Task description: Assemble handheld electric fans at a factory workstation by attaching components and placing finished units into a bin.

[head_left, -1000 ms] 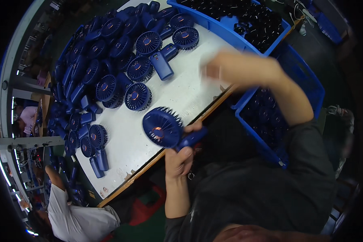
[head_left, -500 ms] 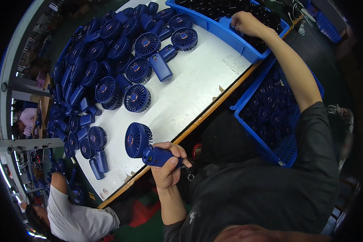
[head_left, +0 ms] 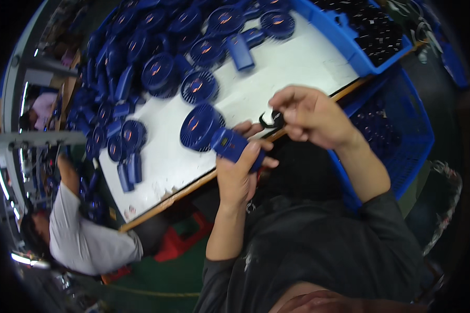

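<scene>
My left hand (head_left: 240,175) is wrapped round the handle of a blue handheld fan (head_left: 202,128), holding it over the table's near edge with its round head toward the left. Just to the right, my right hand (head_left: 316,117) pinches a small black curved piece (head_left: 272,121), which looks like an open clip or ring. A narrow gap separates this piece from the end of the fan's handle. Several more blue fans (head_left: 159,73) lie heaped on the white table beyond my left hand. One fan handle (head_left: 240,52) points toward me at the near side of the pile.
A blue tray (head_left: 357,55) full of small black parts stands at the table's far right. Below the wooden table edge (head_left: 193,187), a blue crate (head_left: 423,141) holds dark blue pieces. At the left sits another person in a white shirt (head_left: 89,235), near a red stool (head_left: 185,237).
My right hand has left the tray of black parts and come in beside the fan, now with a black curved piece in its fingers. The left hand still grips the fan; the whole view has shifted.
</scene>
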Demonstrator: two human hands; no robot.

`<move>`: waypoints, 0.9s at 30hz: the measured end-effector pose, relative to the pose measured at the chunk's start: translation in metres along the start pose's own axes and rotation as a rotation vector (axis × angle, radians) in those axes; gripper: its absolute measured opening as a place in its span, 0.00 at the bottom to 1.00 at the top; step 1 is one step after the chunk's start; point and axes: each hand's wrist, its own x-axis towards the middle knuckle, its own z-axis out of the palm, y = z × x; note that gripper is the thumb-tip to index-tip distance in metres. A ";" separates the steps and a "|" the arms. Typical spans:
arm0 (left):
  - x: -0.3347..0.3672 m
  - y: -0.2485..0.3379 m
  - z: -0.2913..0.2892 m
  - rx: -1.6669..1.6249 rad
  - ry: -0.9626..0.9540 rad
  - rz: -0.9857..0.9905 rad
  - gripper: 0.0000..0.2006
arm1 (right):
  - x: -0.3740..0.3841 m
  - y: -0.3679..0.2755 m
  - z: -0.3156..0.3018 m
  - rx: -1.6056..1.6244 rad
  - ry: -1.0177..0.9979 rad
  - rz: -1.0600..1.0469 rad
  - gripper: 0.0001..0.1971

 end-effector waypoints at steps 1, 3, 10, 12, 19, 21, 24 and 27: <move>0.000 0.001 0.000 -0.051 0.011 0.014 0.21 | -0.002 0.018 0.012 -0.053 -0.016 -0.040 0.14; 0.000 0.005 -0.009 -0.063 0.087 0.028 0.19 | -0.005 0.035 0.028 -0.378 0.010 -0.198 0.14; -0.012 0.016 -0.027 -0.060 0.013 -0.070 0.18 | 0.010 0.034 0.029 -1.158 -0.150 -0.620 0.17; -0.012 0.019 -0.030 -0.012 -0.066 -0.145 0.19 | 0.016 0.028 0.033 -1.128 -0.201 -0.595 0.17; -0.018 0.009 -0.054 -0.108 -0.330 -0.166 0.29 | 0.042 0.024 0.056 -1.323 -0.293 -0.750 0.17; -0.019 0.005 -0.050 -0.152 -0.184 -0.156 0.35 | 0.041 0.032 0.057 -1.413 -0.263 -0.719 0.19; -0.013 0.008 -0.021 -0.175 0.129 -0.098 0.31 | 0.028 0.040 0.066 -1.551 -0.184 -0.679 0.24; -0.019 0.001 -0.023 -0.181 0.142 -0.101 0.26 | 0.013 0.052 0.070 -1.564 -0.103 -0.595 0.27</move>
